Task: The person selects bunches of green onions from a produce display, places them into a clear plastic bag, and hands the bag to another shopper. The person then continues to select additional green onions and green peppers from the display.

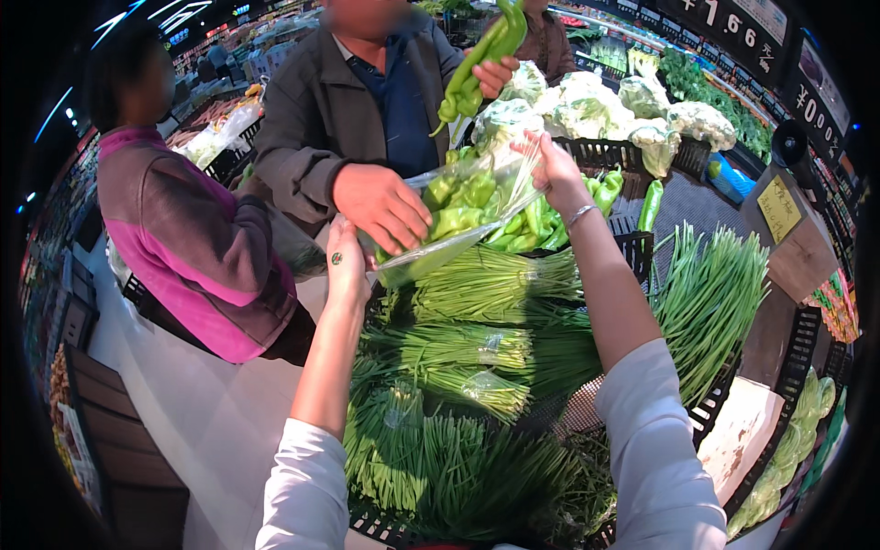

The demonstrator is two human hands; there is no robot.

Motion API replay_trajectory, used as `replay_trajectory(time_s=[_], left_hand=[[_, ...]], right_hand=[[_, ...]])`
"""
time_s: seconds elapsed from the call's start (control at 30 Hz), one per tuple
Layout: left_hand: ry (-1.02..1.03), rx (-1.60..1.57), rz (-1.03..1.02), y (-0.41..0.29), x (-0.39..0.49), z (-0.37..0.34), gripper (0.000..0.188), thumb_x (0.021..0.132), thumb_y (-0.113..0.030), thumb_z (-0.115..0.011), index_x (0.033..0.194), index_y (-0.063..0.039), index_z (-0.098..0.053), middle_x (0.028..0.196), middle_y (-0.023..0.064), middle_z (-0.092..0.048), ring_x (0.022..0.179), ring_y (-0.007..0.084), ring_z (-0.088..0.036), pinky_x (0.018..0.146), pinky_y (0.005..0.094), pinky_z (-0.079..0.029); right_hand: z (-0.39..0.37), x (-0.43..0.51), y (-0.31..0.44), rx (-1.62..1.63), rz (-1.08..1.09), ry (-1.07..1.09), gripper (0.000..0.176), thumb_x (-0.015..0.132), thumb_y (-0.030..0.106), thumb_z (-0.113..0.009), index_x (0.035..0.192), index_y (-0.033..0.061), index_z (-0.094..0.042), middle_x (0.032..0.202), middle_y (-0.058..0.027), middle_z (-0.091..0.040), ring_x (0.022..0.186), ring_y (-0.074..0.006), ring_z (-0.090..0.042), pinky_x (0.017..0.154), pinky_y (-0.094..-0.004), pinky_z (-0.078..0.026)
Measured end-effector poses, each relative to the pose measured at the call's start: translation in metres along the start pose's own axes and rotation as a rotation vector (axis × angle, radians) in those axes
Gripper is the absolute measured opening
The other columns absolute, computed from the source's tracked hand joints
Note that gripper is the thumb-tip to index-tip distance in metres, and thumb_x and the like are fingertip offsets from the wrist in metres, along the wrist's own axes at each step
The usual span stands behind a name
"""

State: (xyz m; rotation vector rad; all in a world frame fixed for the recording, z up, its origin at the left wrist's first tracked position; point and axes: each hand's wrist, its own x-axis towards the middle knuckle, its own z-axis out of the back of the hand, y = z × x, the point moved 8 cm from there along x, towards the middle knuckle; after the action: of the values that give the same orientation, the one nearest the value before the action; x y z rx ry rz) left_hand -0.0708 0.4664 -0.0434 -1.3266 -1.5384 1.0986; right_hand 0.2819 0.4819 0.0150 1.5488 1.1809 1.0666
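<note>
A clear plastic bag [440, 240] is stretched between my two hands above the vegetables. My left hand [348, 258] grips its near left edge, close beside another person's hand [385, 206] that reaches to the bag's mouth. My right hand [553, 172] pinches the bunched plastic on the other side. Green peppers [543, 227] lie under and behind the bag; some show through the film, and I cannot tell which are inside. That person's other hand [491, 72] holds up long green peppers [481, 62]. Bundled green stalks [481, 285] lie below the bag.
One person [371, 82] stands across the display, another in a grey and pink jacket [199, 240] at the left. Wrapped cauliflowers [577, 110] are piled behind the peppers. Loose green stalks [711, 295] and a box with a handwritten yellow card [779, 208] stand at the right.
</note>
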Motion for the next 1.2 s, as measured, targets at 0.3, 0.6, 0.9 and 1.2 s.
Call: replay_trajectory(time_s=[0.3, 0.6, 0.9, 1.2], left_hand=[[0.218, -0.012, 0.078, -0.027, 0.034, -0.055, 0.042, 0.103, -0.026, -0.031, 0.142, -0.010, -0.037, 0.132, 0.0158, -0.053, 0.044, 0.0088, -0.038, 0.041, 0.0211, -0.036], [0.149, 0.016, 0.088, -0.025, 0.033, -0.052, 0.020, 0.098, -0.018, -0.041, 0.108, -0.003, -0.048, 0.085, 0.0119, -0.057, 0.043, 0.0144, -0.050, 0.040, 0.0274, -0.042], [0.255, 0.091, -0.191, -0.094, 0.004, -0.054, 0.047, 0.098, -0.036, -0.038, 0.132, -0.006, -0.048, 0.119, 0.0142, -0.061, 0.047, 0.0113, -0.048, 0.044, 0.0243, -0.043], [-0.006, 0.831, -0.881, -0.117, -0.037, -0.053, 0.051, 0.080, -0.032, -0.068, 0.122, -0.006, -0.055, 0.125, 0.0287, -0.044, 0.108, 0.0408, -0.049, 0.095, 0.0440, -0.040]], right_hand=[[0.061, -0.009, -0.008, 0.268, -0.162, -0.201, 0.045, 0.103, 0.040, -0.036, 0.129, 0.0053, -0.047, 0.120, -0.0148, -0.062, 0.047, -0.0048, -0.032, 0.040, -0.0173, -0.028], [0.073, -0.027, 0.005, 0.203, -0.134, -0.150, 0.044, 0.104, 0.036, -0.034, 0.130, 0.0024, -0.047, 0.114, -0.0158, -0.065, 0.053, -0.0045, -0.039, 0.048, -0.0170, -0.035], [0.064, -0.033, 0.027, -0.055, -0.140, -0.185, 0.045, 0.104, 0.035, -0.032, 0.126, 0.0010, -0.051, 0.110, -0.0179, -0.067, 0.048, -0.0047, -0.035, 0.047, -0.0158, -0.037], [0.049, -0.040, 0.027, -0.187, -0.125, -0.152, 0.046, 0.104, 0.039, -0.032, 0.130, 0.0067, -0.050, 0.105, -0.0139, -0.068, 0.042, -0.0052, -0.028, 0.040, -0.0194, -0.028]])
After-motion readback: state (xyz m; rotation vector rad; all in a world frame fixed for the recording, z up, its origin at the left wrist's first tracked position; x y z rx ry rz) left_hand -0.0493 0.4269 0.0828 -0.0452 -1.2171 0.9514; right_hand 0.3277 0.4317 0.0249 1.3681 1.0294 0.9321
